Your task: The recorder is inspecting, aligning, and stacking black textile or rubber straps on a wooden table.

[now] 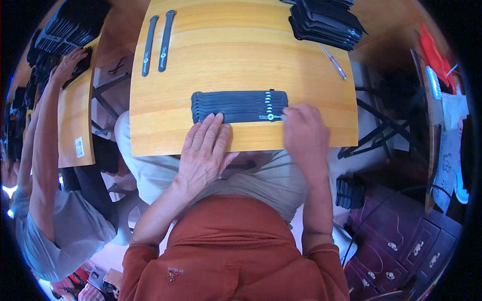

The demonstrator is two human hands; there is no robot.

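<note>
Several black fabric straps (233, 108) with rounded ends lie overlapping in a fanned row near the front of the wooden table (226, 60). White and pale printed marks line up towards their right ends. My left hand (205, 148) rests with fingers stretched out, its fingertips on the left part of the nearest strap. At the row's right end is my right hand (307, 131), slightly blurred, with its fingers curled together against the strap ends. What its fingertips pinch is hidden. Two separate dark straps (166, 42) lie at the table's upper left.
A stack of black straps (326, 22) stands at the far right, beside a slim screwdriver-like tool (333, 61). To the left, another person's hand (68, 65) reaches to dark bundles on a second table (78, 115). Dark drawers (396, 241) stand at the lower right.
</note>
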